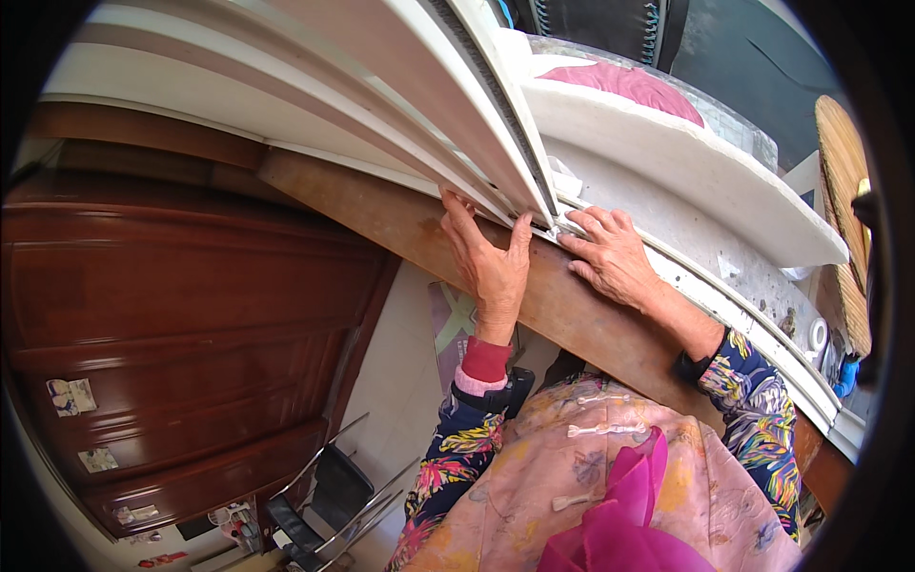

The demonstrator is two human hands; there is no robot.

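Note:
A white sliding window sash (457, 105) stands in a white track (691, 291) along a brown wooden sill (400, 224). My left hand (491, 267) is at the sash's lower rail, thumb and fingers spread wide apart. Its fingertips reach the rail, and the thumb is near the bottom corner. On the other side of that corner is my right hand (615, 257). Its fingers are stretched over the track, with the fingertips beside the sash's foot. Neither hand shows a loose thing in it. What lies under the right fingertips is hidden.
Beyond the track, a grey ledge holds a curved white panel (677, 157), a white tape roll (817, 334) and a ribbed tan board (843, 219). A dark red wooden cabinet (181, 276) and a black chair (334, 496) are on the left.

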